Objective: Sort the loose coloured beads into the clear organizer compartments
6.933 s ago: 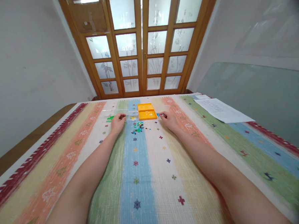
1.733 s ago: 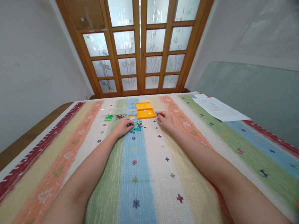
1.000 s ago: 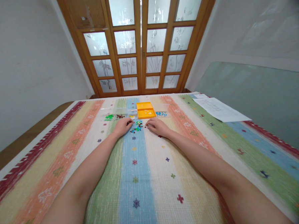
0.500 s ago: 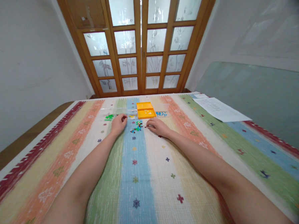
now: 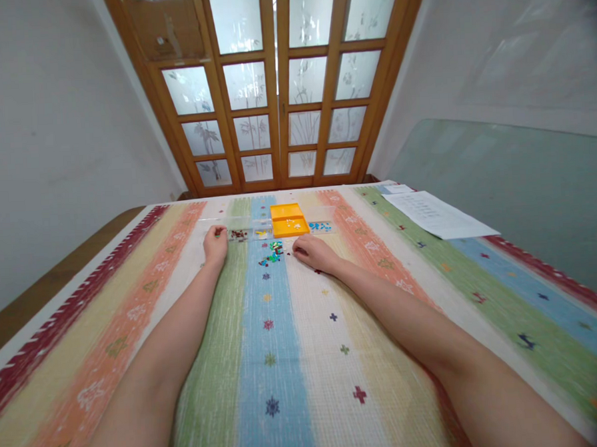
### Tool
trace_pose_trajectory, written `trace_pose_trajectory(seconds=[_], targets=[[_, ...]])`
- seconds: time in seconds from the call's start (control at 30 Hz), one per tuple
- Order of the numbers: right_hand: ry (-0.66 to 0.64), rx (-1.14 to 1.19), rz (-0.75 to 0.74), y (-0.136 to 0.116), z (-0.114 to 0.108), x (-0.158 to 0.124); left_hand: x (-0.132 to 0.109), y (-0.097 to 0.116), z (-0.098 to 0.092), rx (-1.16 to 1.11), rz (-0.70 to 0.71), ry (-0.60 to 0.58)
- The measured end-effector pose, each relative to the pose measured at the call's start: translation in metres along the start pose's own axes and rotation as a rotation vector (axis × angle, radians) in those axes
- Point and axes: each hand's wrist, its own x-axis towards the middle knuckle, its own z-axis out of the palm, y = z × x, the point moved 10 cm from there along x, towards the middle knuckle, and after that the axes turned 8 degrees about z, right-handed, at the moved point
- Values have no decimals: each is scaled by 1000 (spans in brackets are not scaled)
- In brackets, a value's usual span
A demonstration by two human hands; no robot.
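Observation:
My left hand (image 5: pixel 215 246) is over the left end of a clear divided box, its fingers pinched together. A bit of green shows at the fingertips; I cannot tell whether it is held or lies in the box. Dark brown pieces (image 5: pixel 238 235) and yellow pieces (image 5: pixel 261 233) fill compartments to its right. My right hand (image 5: pixel 314 250) rests on the cloth with curled fingers, and what they hold, if anything, is hidden. Left of it lies a small pile of mixed green, blue and brown pieces (image 5: pixel 276 249).
An open orange box (image 5: pixel 288 212) with white pieces (image 5: pixel 293 224) in it stands behind the pile. Blue pieces (image 5: pixel 320 227) lie in a clear compartment to its right. Printed paper sheets (image 5: pixel 435 214) lie at the far right of the striped tablecloth (image 5: pixel 269 345).
My left hand has moved left from the brown pieces to the compartment with the green pieces, uncovering the brown ones. My right hand has stayed nearly in place.

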Motion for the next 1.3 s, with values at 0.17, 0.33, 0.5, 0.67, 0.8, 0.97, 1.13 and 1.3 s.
trace_pose_trajectory(seconds=[0.17, 0.33, 0.5, 0.67, 0.8, 0.97, 1.13, 1.3], targets=[[-32, 6, -23, -5, 1, 0, 6, -23, -14, -65, -100, 107], [-54, -8, -6, -5, 2, 1, 7, -35, -23, -96, -178, 186], [-31, -72, 59, 1, 1, 2, 3, -26, -25, -15, -202, 143], [1, -64, 106, 9, -3, 2, -3, 13, -14, 165, -12, 18], [62, 74, 204, 21, -9, 1, -21, 58, 27, 213, 204, -269], [194, 340, 281, 43, -16, 0, -65, 117, 73, 271, 548, -604], [303, 565, 410, 78, -14, -1, -97, 145, 92, 261, 751, -796], [288, 757, 459, 89, -4, 1, -110, 155, 96, 200, 837, -890]])
